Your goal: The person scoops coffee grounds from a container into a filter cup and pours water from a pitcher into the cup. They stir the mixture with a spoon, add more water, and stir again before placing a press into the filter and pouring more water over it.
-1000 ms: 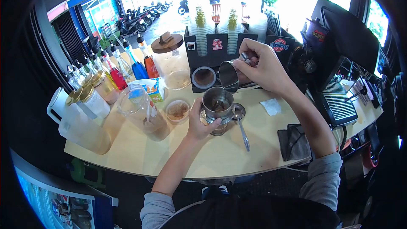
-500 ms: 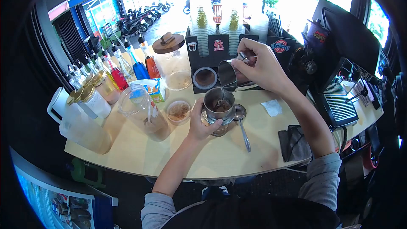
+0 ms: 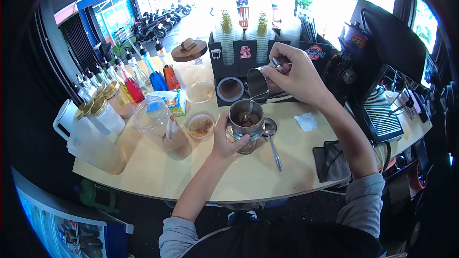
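My left hand (image 3: 224, 141) is wrapped round the side of a metal drip coffee filter (image 3: 256, 130), which sits on top of a small glass (image 3: 247, 148). Wet dark coffee grounds and liquid show inside the filter. Above it, my right hand (image 3: 299, 76) grips the handle of a small steel pitcher (image 3: 257, 85), tilted so that a thin stream falls from its spout into the filter. A metal spoon (image 3: 274, 153) lies just right of the glass.
Left of the filter stand a small tub of brown powder (image 3: 201, 126), a tall clear jar (image 3: 169, 134) and a pitcher (image 3: 98, 148). Syrup bottles (image 3: 157, 77) line the left. A cup organizer (image 3: 245, 53) stands behind, an espresso machine (image 3: 380, 114) right, near a dark cloth (image 3: 331, 161).
The stream from the pitcher shows more clearly and liquid in the filter looks a little higher. Both hands keep nearly the same place; the view has shifted very slightly.
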Motion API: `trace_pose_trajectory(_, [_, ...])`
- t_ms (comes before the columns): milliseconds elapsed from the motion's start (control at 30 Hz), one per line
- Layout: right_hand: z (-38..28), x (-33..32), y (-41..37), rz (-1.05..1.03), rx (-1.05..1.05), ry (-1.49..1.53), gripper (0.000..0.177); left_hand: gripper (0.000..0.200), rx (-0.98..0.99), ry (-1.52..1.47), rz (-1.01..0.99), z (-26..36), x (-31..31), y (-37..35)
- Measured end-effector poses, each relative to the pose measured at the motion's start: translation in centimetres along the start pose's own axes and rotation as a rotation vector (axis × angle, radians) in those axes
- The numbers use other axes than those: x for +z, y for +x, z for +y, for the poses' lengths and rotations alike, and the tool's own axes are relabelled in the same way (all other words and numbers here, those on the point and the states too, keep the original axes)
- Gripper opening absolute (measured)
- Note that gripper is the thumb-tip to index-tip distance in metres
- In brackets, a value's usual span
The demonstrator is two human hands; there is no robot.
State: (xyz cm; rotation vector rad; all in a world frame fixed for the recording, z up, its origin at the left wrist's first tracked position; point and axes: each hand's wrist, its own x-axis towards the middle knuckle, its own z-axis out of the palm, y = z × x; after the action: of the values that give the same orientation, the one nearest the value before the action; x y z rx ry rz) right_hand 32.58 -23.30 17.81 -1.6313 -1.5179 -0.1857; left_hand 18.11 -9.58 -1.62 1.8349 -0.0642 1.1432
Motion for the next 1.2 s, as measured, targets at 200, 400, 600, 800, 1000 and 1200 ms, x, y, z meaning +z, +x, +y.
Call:
trace_pose_trajectory(200, [-0.1,-0.5,-0.4,0.016,-0.009,0.0,0.028,0.069,0.008,0.002,0.014,-0.6,0.1,-0.2])
trace_pose_trajectory(400, [-0.2,-0.6,-0.5,0.025,-0.006,-0.011,0.028,0.069,-0.012,0.008,0.012,-0.6,-0.1,-0.3])
trace_pose_trajectory(600, [-0.1,-0.3,-0.2,0.012,0.01,-0.017,0.027,0.068,-0.007,-0.002,0.004,-0.3,-0.1,-0.2])
trace_pose_trajectory(800, [0.0,0.4,0.2,0.012,0.006,0.015,0.027,0.067,0.003,-0.012,0.006,-0.6,0.0,-0.2])
trace_pose_trajectory(1000, [-0.6,1.2,0.6,0.005,-0.012,0.054,0.026,0.065,0.007,-0.021,0.003,-0.4,-0.1,0.0])
trace_pose_trajectory(1200, [-1.8,1.4,0.5,-0.022,-0.02,0.085,0.025,0.066,0.016,-0.029,0.012,-0.3,0.1,0.0])
